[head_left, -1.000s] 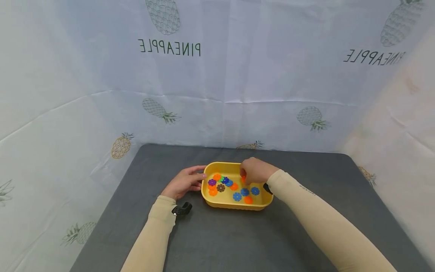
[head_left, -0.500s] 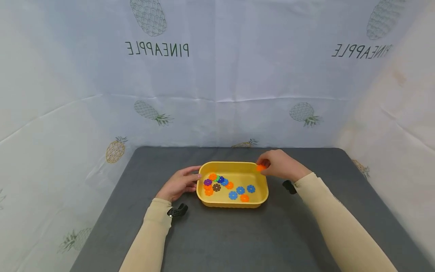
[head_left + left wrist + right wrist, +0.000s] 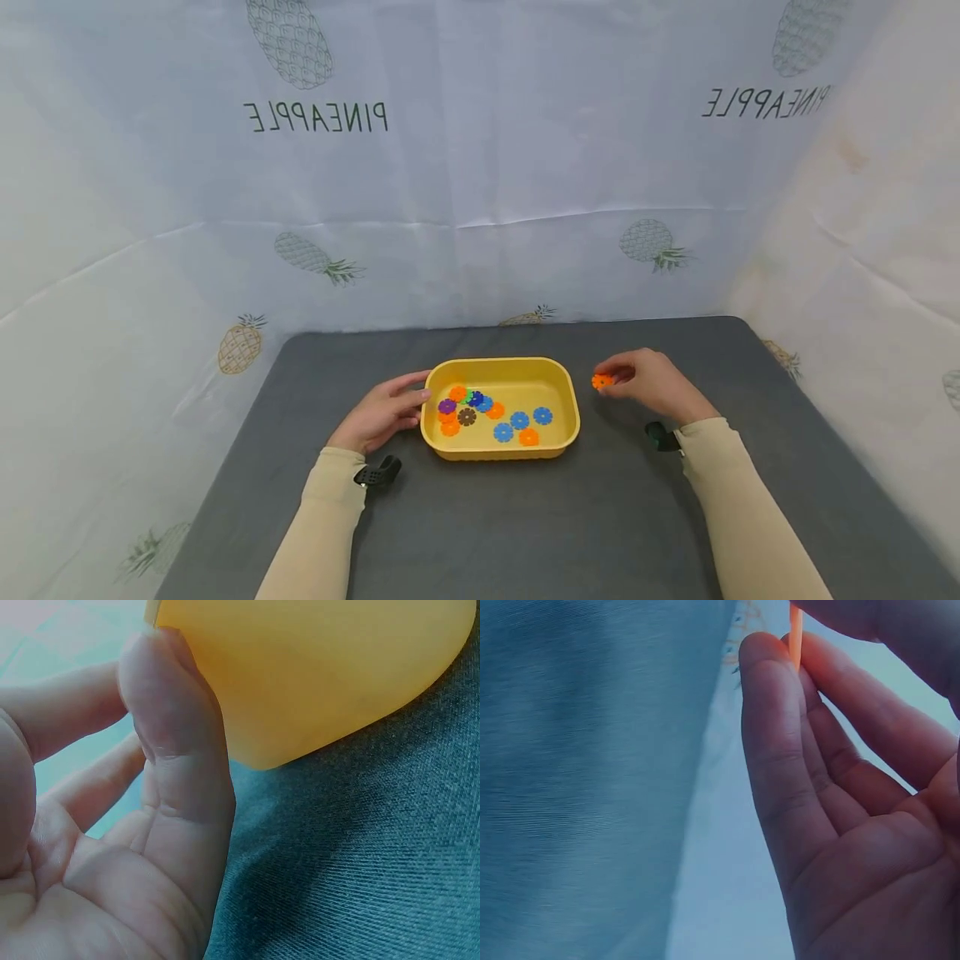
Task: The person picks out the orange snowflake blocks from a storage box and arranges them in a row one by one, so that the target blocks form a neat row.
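Note:
A yellow plastic tray (image 3: 501, 454) stands on the dark cloth-covered table. Small notched, flower-like plastic discs lie in it: orange, blue, purple, green and one brown disc (image 3: 467, 417). My left hand (image 3: 381, 412) rests against the tray's left end, its thumb touching the wall near the rim in the left wrist view. To the tray's right, my right hand (image 3: 651, 385) pinches an orange notched disc (image 3: 602, 382) between thumb and fingers, above the table. From the right wrist camera this orange disc (image 3: 796, 637) appears edge-on, partly hidden by the fingers.
Dark grey cloth (image 3: 480, 533) covers the table. White curtains (image 3: 525, 167) printed with pineapples hang behind it and at both sides. Each wrist wears a black strap, such as the left strap (image 3: 378, 472).
My right hand has lifted an orange disc out of the tray and carried it right, past the tray's right end. My left hand stays at the tray. The head view has shifted slightly.

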### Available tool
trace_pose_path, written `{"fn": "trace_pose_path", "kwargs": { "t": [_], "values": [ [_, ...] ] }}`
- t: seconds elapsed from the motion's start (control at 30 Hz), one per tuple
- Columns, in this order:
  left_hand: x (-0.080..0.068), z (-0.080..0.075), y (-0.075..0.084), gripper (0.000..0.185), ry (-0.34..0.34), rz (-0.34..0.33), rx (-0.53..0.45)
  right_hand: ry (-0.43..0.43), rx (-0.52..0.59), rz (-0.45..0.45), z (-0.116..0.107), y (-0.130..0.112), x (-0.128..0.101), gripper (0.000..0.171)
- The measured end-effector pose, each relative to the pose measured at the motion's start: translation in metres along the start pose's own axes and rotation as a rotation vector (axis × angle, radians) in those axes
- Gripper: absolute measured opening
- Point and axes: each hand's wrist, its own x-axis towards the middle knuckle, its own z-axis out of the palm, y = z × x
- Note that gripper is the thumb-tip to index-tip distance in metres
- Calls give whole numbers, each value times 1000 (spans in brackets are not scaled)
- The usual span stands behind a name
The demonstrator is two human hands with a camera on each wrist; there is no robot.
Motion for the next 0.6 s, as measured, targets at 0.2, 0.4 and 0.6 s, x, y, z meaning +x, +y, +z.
{"fn": "trace_pose_path", "kwargs": {
  "t": [0.2, 0.4, 0.6],
  "values": [
    [2, -5, -8, 58, -8, -12, -32, 10, 65, 16, 18, 22, -1, 35],
    [5, -6, -9, 57, -15, -15, -51, 5, 83, 18, 27, 35, 2, 35],
    [5, -6, -8, 61, -26, -13, -37, 11, 70, 11, 32, 44, 6, 35]
  ]
}}
